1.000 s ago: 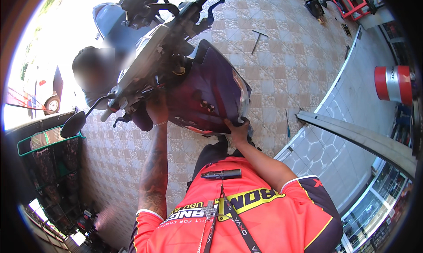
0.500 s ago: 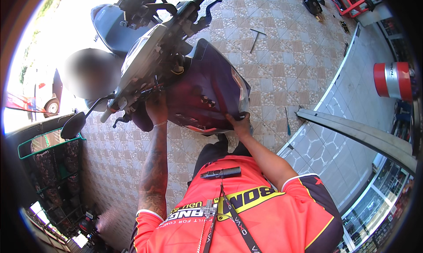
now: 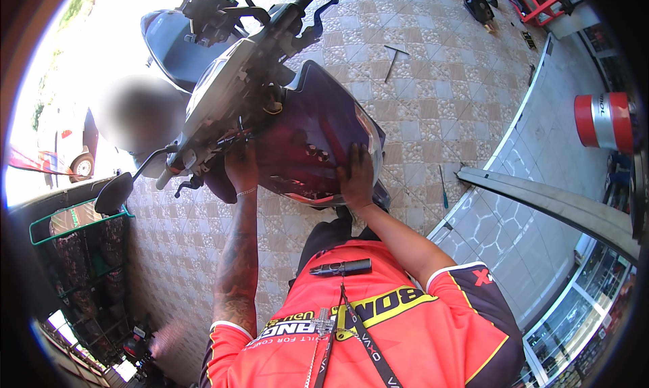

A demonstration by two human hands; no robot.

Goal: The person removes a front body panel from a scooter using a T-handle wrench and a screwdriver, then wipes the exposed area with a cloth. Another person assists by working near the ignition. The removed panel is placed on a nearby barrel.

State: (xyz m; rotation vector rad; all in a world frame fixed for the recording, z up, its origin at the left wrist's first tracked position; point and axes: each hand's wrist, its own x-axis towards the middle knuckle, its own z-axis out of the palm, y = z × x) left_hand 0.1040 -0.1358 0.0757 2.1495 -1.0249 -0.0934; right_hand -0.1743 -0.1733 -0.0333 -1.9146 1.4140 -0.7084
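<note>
A scooter stands before me with its handlebar (image 3: 253, 46) bare on top and a dark purple front panel (image 3: 291, 144) below. My right hand (image 3: 357, 177) lies flat on the panel's near right part, fingers spread. My left hand (image 3: 241, 165) reaches up under the handlebar at the panel's left edge, near some cables; its fingers are mostly hidden there. A mirror (image 3: 113, 193) sticks out on the left of the scooter, and the seat (image 3: 179, 46) shows behind the handlebar.
Another person's blurred head (image 3: 138, 114) is close behind the handlebar at left. On the tiled floor lie a T-handle wrench (image 3: 394, 62) and a screwdriver (image 3: 443, 187). A red and silver drum (image 3: 603, 121) stands at right, beyond a metal door track (image 3: 541, 202). A green-framed rack (image 3: 78, 219) is at left.
My right hand has moved from gripping the panel's lower right edge up onto its face, and the fingers have spread. My left hand stays in place.
</note>
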